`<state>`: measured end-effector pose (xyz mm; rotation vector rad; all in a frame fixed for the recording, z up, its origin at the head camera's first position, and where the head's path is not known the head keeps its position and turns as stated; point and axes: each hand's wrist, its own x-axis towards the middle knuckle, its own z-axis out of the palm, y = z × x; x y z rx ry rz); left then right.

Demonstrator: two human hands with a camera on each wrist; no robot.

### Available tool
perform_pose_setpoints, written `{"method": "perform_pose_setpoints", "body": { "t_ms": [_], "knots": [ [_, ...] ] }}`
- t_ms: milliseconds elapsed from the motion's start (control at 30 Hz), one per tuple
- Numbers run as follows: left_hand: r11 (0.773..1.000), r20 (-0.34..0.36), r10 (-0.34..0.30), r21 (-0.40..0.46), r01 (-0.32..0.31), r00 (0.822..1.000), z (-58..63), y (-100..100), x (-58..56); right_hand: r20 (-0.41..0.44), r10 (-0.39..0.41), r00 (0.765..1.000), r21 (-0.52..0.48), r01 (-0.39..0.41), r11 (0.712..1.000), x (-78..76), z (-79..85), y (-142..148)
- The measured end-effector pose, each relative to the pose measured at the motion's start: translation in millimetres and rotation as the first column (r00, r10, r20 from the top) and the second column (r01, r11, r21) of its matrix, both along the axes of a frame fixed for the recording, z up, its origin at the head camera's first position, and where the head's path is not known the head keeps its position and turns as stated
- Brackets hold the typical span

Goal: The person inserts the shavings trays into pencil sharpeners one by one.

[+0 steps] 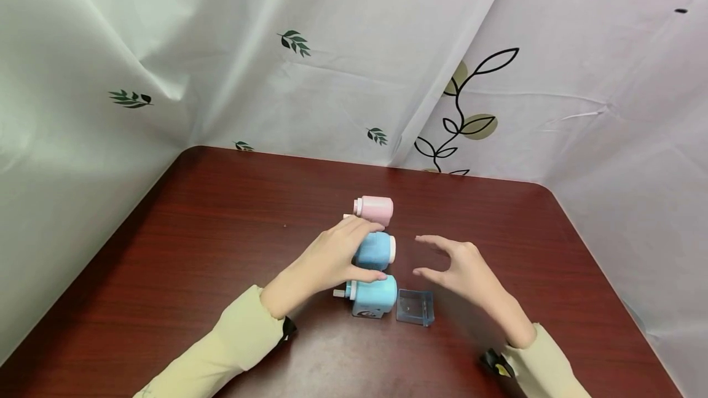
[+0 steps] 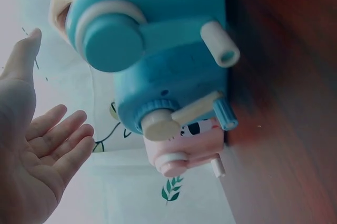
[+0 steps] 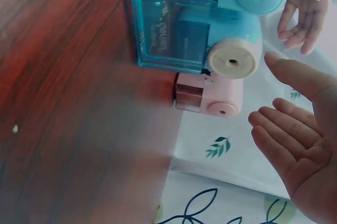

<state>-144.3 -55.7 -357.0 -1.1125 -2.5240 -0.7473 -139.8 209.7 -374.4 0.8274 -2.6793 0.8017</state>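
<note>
Three crank pencil sharpeners stand in a row on the table: a pink sharpener at the back, a blue sharpener in the middle and a light-blue sharpener in front. My left hand hovers over the row, partly covering the blue one; the left wrist view shows its fingers loose and apart from the sharpeners. To the right of the row, my right hand is held in the air, thumb and fingers spread, holding nothing. A clear blue shavings drawer lies beside the light-blue sharpener, out of its body.
The dark red wooden table extends around the row. White curtain sheeting with leaf prints hangs behind the table and along its sides. Crank handles stick out on the row's left side.
</note>
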Motion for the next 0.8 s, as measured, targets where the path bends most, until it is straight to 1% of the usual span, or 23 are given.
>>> {"method": "perform_pose_setpoints", "body": {
  "t_ms": [100, 200, 300, 400, 467, 633, 800],
  "knots": [
    [1.0, 0.008, -0.013, 0.001, 0.013, 1.0, 1.2, 0, 5.1, 0.007, 0.013, 1.0, -0.018, -0.012, 1.0, 5.4, 1.1, 1],
    [0.999, 0.018, -0.032, 0.0, 0.032, 0.999, 0.2, 0, 8.7, 0.052, 0.038, 0.998, -0.04, -0.036, 0.999, 10.6, 1.3, 2],
    [0.997, 0.012, -0.073, -0.004, 0.073, 0.997, -2.2, 0, 11.0, 0.11, 0.063, 0.992, -0.052, -0.057, 0.997, 14.9, 0.4, 3],
    [0.992, -0.006, -0.123, -0.023, 0.122, 0.992, -5.7, 1, 12.2, 0.159, 0.086, 0.984, -0.048, -0.079, 0.996, 17.7, -1.7, 5],
    [0.988, -0.005, -0.147, -0.041, 0.147, 0.989, -8.2, 1, 12.9, 0.186, 0.105, 0.977, -0.038, -0.099, 0.994, 19.1, -3.9, 6],
    [0.985, 0.017, -0.161, -0.067, 0.161, 0.987, -13.7, 2, 16.0, 0.227, 0.138, 0.964, -0.009, -0.14, 0.99, 23.7, -9.7, 8],
    [0.983, 0.028, -0.158, -0.085, 0.16, 0.987, -17.4, 3, 20.2, 0.249, 0.136, 0.959, 0.01, -0.143, 0.99, 28.6, -14.2, 10]
  ]
}}
